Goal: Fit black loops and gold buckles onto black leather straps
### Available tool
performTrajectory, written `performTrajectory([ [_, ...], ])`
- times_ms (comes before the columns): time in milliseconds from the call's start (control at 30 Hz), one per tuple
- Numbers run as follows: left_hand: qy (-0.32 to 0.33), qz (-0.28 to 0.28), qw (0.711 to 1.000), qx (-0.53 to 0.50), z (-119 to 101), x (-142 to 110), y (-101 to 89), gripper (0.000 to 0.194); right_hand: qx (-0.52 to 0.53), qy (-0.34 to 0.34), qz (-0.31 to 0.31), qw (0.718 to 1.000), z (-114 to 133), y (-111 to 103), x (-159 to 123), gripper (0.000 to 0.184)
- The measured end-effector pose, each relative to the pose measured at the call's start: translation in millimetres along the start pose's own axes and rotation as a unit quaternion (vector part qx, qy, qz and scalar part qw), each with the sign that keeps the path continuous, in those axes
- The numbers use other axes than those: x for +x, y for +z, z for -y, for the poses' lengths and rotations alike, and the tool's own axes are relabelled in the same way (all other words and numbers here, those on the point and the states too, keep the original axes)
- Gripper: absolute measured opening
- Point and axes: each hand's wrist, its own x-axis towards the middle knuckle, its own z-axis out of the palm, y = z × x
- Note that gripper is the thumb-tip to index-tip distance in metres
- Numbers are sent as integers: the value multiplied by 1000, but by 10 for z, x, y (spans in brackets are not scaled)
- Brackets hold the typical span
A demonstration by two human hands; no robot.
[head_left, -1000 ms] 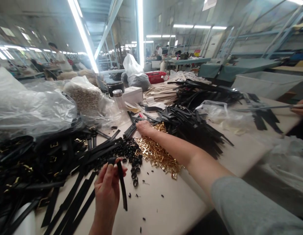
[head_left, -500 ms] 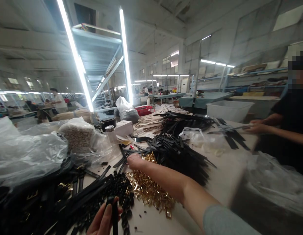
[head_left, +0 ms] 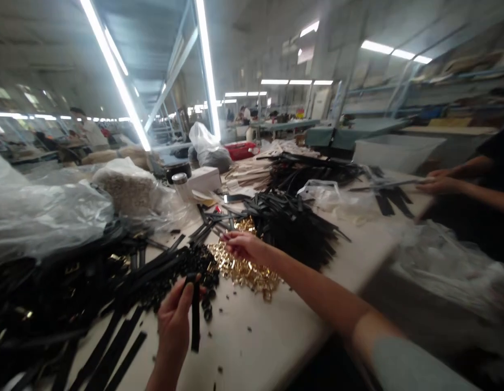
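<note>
My left hand (head_left: 176, 309) is closed on a black strap (head_left: 195, 320), pinching its folded upper end between thumb and fingers while the tail hangs down over the table. Beyond it lies a heap of small black loops (head_left: 195, 258). My right hand (head_left: 246, 245) is over a pile of gold-coloured metal buckles (head_left: 256, 277), its fingers drawn together in a pinch. Whatever is in that pinch is too small and blurred to make out. A large bundle of black strips (head_left: 296, 228) lies just past the right hand.
At left are dark straps with gold fittings (head_left: 73, 271) and clear plastic bags (head_left: 52, 206). Farther back stand a bottle (head_left: 181, 184), a white box (head_left: 205, 178) and a phone (head_left: 235, 198). At right, a co-worker's hands (head_left: 437, 182) hold strips beside a plastic bag (head_left: 451, 255).
My view has tipped downward. My right hand has come back from the black strips at the pile's far left, over the gold buckles. My left hand still holds the strap, whose tail now shows fully.
</note>
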Motion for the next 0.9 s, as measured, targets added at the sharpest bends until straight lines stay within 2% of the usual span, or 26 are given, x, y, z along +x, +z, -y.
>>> performTrajectory([
  [167,59,46,996,47,5,4,-28,28,29,-67,-18,997,-200,84,-31,21],
  [300,99,44,991,78,27,4,-54,20,-29,-80,55,995,-351,122,-98,15],
  [400,131,64,984,102,31,2,-63,17,-87,-106,95,986,-394,149,-146,10],
  [500,135,79,982,109,12,-5,-41,19,-195,-164,88,963,-393,172,-182,9],
  [600,134,84,981,109,-10,-19,0,21,-297,-215,52,929,-368,184,-207,19],
  [733,135,86,980,119,-2,-30,25,22,-351,-260,31,899,-332,190,-233,42],
  [900,165,99,968,160,26,-15,18,22,-403,-267,21,875,-329,211,-255,38],
])
